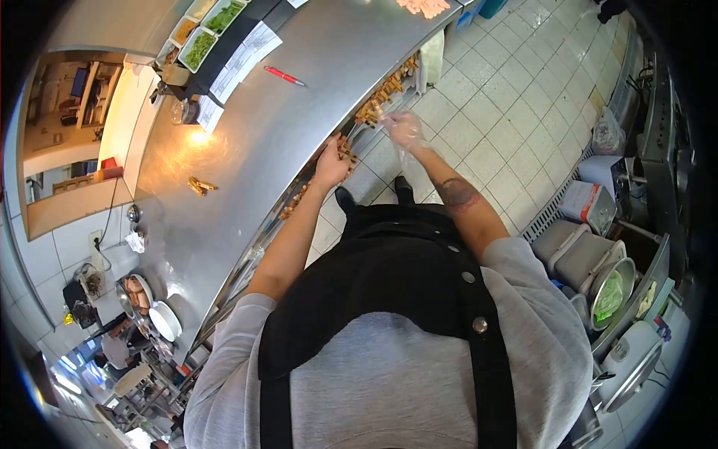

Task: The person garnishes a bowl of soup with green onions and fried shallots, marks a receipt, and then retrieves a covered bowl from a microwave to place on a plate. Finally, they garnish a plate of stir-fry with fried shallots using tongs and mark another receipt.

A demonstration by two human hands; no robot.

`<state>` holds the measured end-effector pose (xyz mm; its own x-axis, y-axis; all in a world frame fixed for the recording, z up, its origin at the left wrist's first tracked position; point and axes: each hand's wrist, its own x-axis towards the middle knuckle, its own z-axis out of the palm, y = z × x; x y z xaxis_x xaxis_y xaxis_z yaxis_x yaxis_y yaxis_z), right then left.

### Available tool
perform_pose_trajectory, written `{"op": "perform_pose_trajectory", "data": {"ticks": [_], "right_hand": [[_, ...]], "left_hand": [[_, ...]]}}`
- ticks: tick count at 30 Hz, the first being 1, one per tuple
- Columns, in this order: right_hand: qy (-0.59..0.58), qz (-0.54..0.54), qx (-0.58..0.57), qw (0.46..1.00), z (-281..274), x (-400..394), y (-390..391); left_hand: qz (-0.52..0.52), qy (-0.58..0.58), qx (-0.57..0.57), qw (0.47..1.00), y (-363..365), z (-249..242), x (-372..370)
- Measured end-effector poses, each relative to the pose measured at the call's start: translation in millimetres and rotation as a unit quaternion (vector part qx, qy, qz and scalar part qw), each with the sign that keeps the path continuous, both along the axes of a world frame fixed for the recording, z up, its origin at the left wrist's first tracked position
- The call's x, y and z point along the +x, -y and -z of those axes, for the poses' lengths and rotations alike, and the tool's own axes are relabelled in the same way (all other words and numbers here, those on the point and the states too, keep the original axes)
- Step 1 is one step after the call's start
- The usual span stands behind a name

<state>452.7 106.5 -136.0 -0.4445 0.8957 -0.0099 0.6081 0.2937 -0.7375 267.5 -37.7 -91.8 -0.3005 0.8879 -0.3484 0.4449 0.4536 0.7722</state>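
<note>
A row of small brown wooden pieces that look like clothespins (387, 91) runs along the front edge of the steel counter (247, 150). My bare left hand (331, 163) is closed at that edge, against a cluster of these clothespins (346, 148); its fingertips are partly hidden. In a loose clear plastic glove, my right hand (404, 130) reaches to the near end of the row, its fingers bent together. What lies between them is too small to make out. A few more clothespins (200, 185) lie in a small pile on the counter.
On the counter are a red pen (285, 76), paper sheets (243, 63) and trays of chopped greens (200, 49). A metal bowl of food (134, 294) and white bowls (165, 322) stand at the lower left. Bins (565, 247) and a bowl of lettuce (609, 295) are at right.
</note>
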Motion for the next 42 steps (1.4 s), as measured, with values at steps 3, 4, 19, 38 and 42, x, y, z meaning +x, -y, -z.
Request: {"op": "perform_pose_trajectory", "data": {"ticks": [3, 4, 19, 38, 42], "right_hand": [[0.041, -0.127, -0.061, 0.989, -19.2, 2.3, 16.1], [0.041, -0.127, -0.062, 0.989, -24.6, 7.0, 20.0], [0.034, -0.084, -0.159, 0.983, 7.1, -7.0, -30.5], [-0.123, -0.374, 0.092, 0.915, -161.1, -307.7, 135.6], [-0.158, -0.379, 0.142, 0.901, -124.7, -392.3, 178.2]], "left_hand": [[0.015, -0.040, -0.049, 0.998, 6.2, -5.8, -6.2], [0.019, -0.056, -0.072, 0.996, 8.6, -5.8, -6.7], [0.075, -0.134, -0.005, 0.988, 19.9, -12.3, -3.1], [-0.076, -0.332, -0.186, 0.921, 216.5, 7.6, -92.7], [-0.077, -0.263, -0.149, 0.950, 236.7, 5.8, -102.2]]}}
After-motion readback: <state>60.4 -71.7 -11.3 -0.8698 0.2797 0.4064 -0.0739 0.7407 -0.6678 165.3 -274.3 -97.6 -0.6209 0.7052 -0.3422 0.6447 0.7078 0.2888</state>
